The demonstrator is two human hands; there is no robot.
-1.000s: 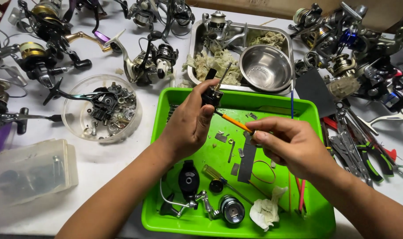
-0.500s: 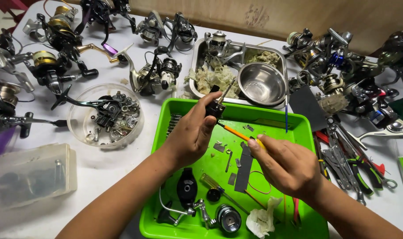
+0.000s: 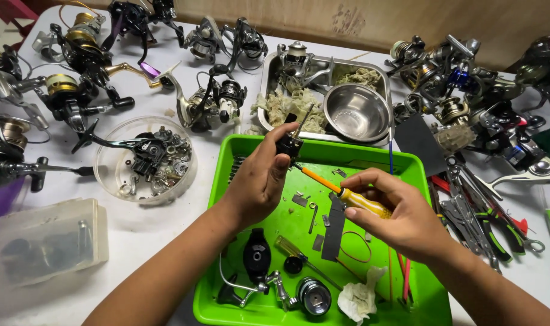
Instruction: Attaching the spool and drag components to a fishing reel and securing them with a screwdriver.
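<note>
My left hand [image 3: 260, 178] pinches a small black reel part [image 3: 289, 143] with a thin metal shaft sticking up, held above the green tray [image 3: 223, 181]. My right hand [image 3: 402, 217] grips a yellow-handled screwdriver [image 3: 347, 194] whose tip points left and touches the underside of the black part. In the tray below lie a black reel body [image 3: 257, 256], a round spool [image 3: 313, 296], a second small screwdriver [image 3: 293, 249], a dark flat strip [image 3: 333, 226], a crumpled tissue [image 3: 359, 296] and small metal bits.
A clear bowl of screws and parts [image 3: 145, 158] sits left of the tray. A metal tray [image 3: 275, 72] with a steel bowl [image 3: 356, 110] stands behind it. Fishing reels [image 3: 75, 78] crowd the left and back; pliers and tools [image 3: 486, 211] lie right. A plastic box [image 3: 42, 241] is near left.
The view has shifted slightly. My right hand slid the screwdriver further left, bringing its tip up against the black part held by my left hand.
</note>
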